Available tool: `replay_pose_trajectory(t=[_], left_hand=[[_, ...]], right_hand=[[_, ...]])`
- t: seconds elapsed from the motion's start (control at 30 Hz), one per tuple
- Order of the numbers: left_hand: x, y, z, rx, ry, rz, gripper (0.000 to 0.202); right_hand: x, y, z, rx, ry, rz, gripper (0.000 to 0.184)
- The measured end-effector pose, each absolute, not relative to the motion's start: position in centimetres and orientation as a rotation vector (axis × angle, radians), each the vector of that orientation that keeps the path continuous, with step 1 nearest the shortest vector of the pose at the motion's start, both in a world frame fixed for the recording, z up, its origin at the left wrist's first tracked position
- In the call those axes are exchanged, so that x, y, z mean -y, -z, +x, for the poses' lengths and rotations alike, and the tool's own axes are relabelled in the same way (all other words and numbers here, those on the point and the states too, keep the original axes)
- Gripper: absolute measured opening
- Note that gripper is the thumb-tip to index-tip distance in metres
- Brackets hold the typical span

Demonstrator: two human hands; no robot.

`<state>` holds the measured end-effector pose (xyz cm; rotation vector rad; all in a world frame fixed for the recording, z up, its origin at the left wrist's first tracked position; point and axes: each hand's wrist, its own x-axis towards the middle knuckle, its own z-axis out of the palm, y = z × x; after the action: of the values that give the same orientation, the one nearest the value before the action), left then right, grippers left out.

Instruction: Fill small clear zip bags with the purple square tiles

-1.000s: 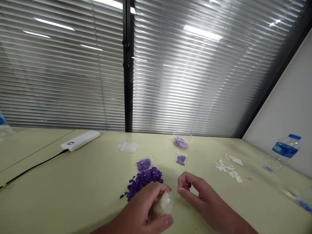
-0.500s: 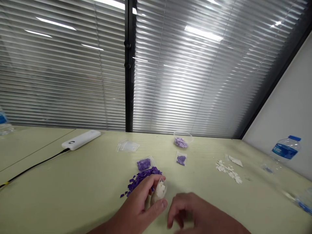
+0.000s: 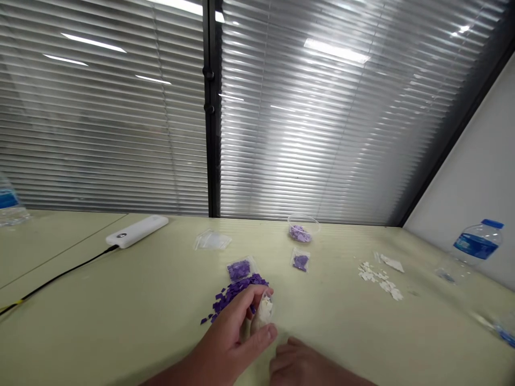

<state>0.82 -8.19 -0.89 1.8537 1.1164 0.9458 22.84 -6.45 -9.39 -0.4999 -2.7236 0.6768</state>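
My left hand [image 3: 233, 335] is closed round a small clear plastic bag [image 3: 264, 311] filled with white flakes, thumb on the near side and fingers on the far side. Just beyond that hand lies a loose pile of dark purple pieces [image 3: 225, 299], partly hidden by the fingers. Low in the view, my right hand [image 3: 300, 364] is curled with its knuckles up, a little right of the left thumb. Its fingertips are hidden, so whatever it may hold cannot be made out. A bag of purple pieces [image 3: 240, 269] lies flat behind the pile.
Farther back stand a clear bowl of light purple pieces [image 3: 300, 234] and a small purple-filled bag [image 3: 300, 261]. Empty clear bags [image 3: 212, 240] lie left of them. To the right are white flakes [image 3: 380, 279], a white-filled bag [image 3: 391, 263] and a water bottle [image 3: 477, 244]. A cabled white device [image 3: 137, 231] lies left.
My right hand has drawn down toward the near edge of the view, and its fingers have curled in more. The left hand keeps its hold on the bag of white flakes.
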Motion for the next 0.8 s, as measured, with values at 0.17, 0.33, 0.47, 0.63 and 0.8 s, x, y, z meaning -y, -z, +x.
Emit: replay_pose_trajectory(t=[0.17, 0.33, 0.47, 0.63, 0.8], left_hand=[[8.3, 0.3, 0.9, -1.115, -0.93, 1.831, 0.043], [8.4, 0.2, 0.9, -1.106, -0.926, 1.825, 0.043], [8.4, 0.3, 0.9, -1.103, -0.936, 1.836, 0.043], [8.3, 0.4, 1.0, -1.114, -0.935, 1.828, 0.044], [8.4, 0.3, 1.0, -1.136, -0.938, 1.812, 0.044]], right_hand=[[6.9, 5.9, 24.8, 2.455, -1.015, -0.581, 0.029], [6.7, 8.0, 23.6, 2.663, -0.68, -0.638, 0.015], [6.3, 9.6, 22.9, 2.828, -0.343, -0.5, 0.018], [6.4, 9.8, 22.7, 2.845, -0.213, -0.507, 0.026], [6.4, 11.5, 21.4, 2.77, -0.348, -0.556, 0.031]])
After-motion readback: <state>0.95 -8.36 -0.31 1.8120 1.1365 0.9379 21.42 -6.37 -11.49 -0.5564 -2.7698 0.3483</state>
